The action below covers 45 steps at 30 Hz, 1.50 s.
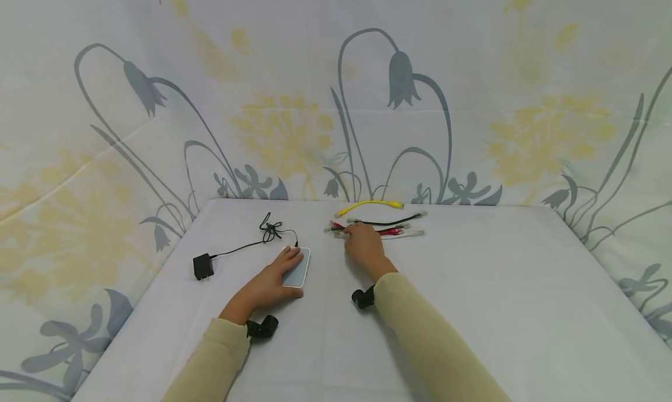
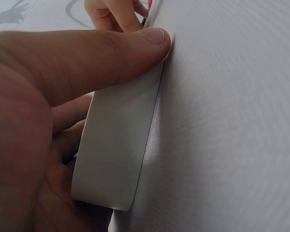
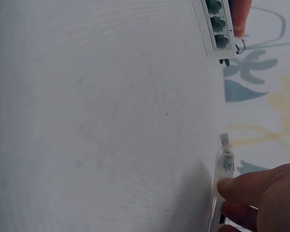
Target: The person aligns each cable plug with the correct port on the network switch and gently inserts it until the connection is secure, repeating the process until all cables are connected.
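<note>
A small white network switch (image 1: 297,275) lies on the table, a row of ports (image 3: 218,24) facing the right hand's side. My left hand (image 1: 270,288) grips it, with the thumb (image 2: 135,50) along the near side and the fingers over the top and far end. To the right, my right hand (image 1: 366,247) pinches a white network cable (image 1: 412,234) near its left end. The clear plug (image 3: 225,152) sticks out past that thumb. Red (image 1: 389,231) and black (image 1: 388,223) cables lie right behind the fingers, partly hidden by them.
A yellow cable (image 1: 370,202) lies at the table's back edge. Left of the switch, a black power adapter (image 1: 203,266) rests on the white tablecloth (image 1: 499,308), its bundled cord (image 1: 270,231) running to the switch's far end. Flowered fabric (image 1: 294,58) hangs behind the table.
</note>
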### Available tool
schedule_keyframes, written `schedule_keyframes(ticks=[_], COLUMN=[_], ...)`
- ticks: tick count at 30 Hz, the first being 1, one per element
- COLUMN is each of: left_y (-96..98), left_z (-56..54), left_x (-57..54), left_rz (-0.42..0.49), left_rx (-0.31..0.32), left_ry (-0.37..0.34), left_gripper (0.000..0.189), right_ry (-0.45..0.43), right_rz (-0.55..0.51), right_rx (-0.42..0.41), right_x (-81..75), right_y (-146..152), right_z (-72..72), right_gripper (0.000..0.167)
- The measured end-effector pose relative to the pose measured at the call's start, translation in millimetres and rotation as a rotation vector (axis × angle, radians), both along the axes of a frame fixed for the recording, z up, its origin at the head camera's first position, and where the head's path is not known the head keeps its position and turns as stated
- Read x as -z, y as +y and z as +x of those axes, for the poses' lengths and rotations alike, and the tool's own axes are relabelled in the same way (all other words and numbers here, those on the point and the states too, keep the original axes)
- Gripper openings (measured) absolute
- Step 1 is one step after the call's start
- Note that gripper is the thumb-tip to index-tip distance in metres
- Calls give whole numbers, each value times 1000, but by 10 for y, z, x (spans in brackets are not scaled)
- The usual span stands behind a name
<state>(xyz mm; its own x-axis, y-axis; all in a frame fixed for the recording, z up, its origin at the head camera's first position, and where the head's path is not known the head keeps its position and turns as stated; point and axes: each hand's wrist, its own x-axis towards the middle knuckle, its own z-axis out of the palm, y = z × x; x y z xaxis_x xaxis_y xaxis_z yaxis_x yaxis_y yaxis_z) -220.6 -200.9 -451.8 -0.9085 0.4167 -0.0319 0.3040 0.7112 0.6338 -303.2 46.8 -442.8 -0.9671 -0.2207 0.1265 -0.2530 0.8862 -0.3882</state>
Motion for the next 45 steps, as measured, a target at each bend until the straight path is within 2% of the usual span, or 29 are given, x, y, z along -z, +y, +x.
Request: schedule_keyframes(ticks=[5,12,22,28,35,40,45], left_y=[2,-2,6,9,6,2,10], left_z=[7,36,36,20,1,4,2], left_x=[19,55,26,15,-3,-18,-18], left_rz=[-6,5,4,-8,-16,-18,-12], left_rx=[-11,-20,-12,-14,-10,-5,-2], left_ry=[-12,-37,-21,-14,-5,0,7], left_gripper=[85,85,85,85,85,85,84], right_ry=[-1,-52,-19,-34,-35,-49,-51], right_rz=[28,87,128,88,-6,-74,-119], right_rx=[16,24,10,-18,-54,-70,-125], right_x=[-13,81,80,55,108,98,88], right_y=[-15,3,32,74,146,192,249], right_z=[11,20,13,38,46,98,163], right_gripper=[28,29,18,17,16,17,14])
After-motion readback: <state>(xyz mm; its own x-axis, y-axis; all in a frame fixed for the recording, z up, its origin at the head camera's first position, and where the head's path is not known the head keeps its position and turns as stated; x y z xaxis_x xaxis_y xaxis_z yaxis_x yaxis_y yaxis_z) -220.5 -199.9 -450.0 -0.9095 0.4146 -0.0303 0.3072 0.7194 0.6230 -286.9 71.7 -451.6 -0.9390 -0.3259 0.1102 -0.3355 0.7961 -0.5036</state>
